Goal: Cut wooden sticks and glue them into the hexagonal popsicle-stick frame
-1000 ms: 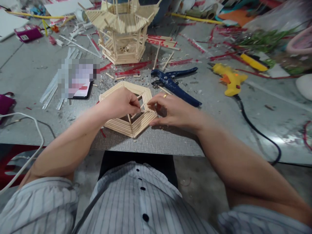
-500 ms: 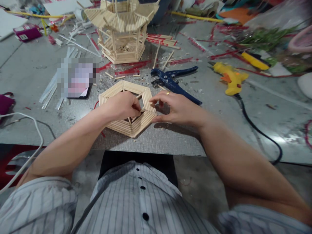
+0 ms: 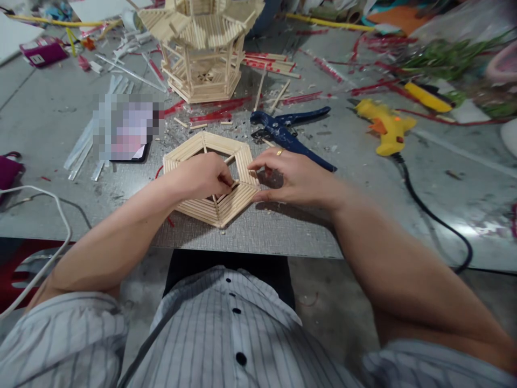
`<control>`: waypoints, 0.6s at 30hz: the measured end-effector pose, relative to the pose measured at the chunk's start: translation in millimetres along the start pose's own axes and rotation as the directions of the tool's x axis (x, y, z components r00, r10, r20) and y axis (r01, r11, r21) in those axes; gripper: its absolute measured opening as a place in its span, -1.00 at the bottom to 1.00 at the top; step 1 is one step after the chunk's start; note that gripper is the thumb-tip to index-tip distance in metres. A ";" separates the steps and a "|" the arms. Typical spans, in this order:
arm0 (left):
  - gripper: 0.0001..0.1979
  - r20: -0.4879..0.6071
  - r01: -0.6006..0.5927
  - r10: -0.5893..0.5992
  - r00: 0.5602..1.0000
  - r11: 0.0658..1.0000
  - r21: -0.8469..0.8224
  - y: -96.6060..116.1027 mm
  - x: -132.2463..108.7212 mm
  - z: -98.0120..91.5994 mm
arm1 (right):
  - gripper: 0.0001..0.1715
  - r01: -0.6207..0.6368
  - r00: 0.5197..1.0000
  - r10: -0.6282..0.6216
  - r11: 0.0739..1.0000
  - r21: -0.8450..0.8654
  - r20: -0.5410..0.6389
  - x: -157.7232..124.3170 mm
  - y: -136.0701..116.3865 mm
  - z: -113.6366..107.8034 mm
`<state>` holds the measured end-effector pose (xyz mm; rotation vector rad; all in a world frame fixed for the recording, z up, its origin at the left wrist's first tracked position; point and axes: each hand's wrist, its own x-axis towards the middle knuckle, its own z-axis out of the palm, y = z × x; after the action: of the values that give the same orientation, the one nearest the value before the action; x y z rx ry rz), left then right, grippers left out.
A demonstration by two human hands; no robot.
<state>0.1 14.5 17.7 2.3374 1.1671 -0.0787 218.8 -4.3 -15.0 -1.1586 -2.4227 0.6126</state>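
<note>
Hexagonal stick frame point(image 3: 222, 143) lies flat on the grey surface point(image 3: 363, 215), close to its near edge and straight ahead of the person. It is built of pale wooden sticks laid in rows around an open middle with thin spokes across it.

The left hand point(image 3: 200, 175) rests over the frame's left half, forearm coming in from the near-left, wrist low. Its grip is narrow: thumb and forefinger are pinched on a short stick point(image 3: 242, 184) at the inner rim of the frame's right side. The right hand point(image 3: 297, 178) comes in from the near-right, palm down and fingers curled. Its grip is closed on the frame's right corner, thumb against the outer edge and forefinger on top. A gold ring point(image 3: 278, 153) sits on one finger.

Just beyond the right hand lie blue cutting pliers point(image 3: 291, 141). Further toward the right edge is a yellow glue gun point(image 3: 383, 129), its black cord point(image 3: 428, 210) running off the near edge. A phone point(image 3: 125, 132) with a blurred screen lies left of the frame, beside clear glue sticks point(image 3: 81, 151). A tall stick pavilion point(image 3: 202, 48) stands toward the far edge among red strips point(image 3: 218, 110). A magenta box point(image 3: 42, 51) near the far-left corner bears a white label, too small to read. A white cable point(image 3: 52, 205) loops over the near-left edge
</note>
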 end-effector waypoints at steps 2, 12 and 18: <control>-0.75 0.003 -0.009 0.009 1.000 1.000 0.000 -0.1 0.2 -0.2 | -0.45 0.002 1.000 -0.002 1.000 0.003 0.002 -0.3 0.4 0.0; -0.75 0.020 -0.015 0.015 1.000 1.000 0.009 -0.4 0.0 0.2 | -0.47 0.061 0.997 -0.060 0.998 -0.024 0.037 -1.2 0.4 1.0; -0.73 0.035 -0.014 0.013 0.999 1.000 0.007 -1.3 0.1 0.2 | -0.49 0.058 0.998 -0.056 0.997 -0.045 0.037 -1.7 -0.4 3.7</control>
<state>-0.8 15.1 17.0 2.3407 1.1355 -0.1194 217.6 -6.6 -18.2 -1.1011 -2.5038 0.5671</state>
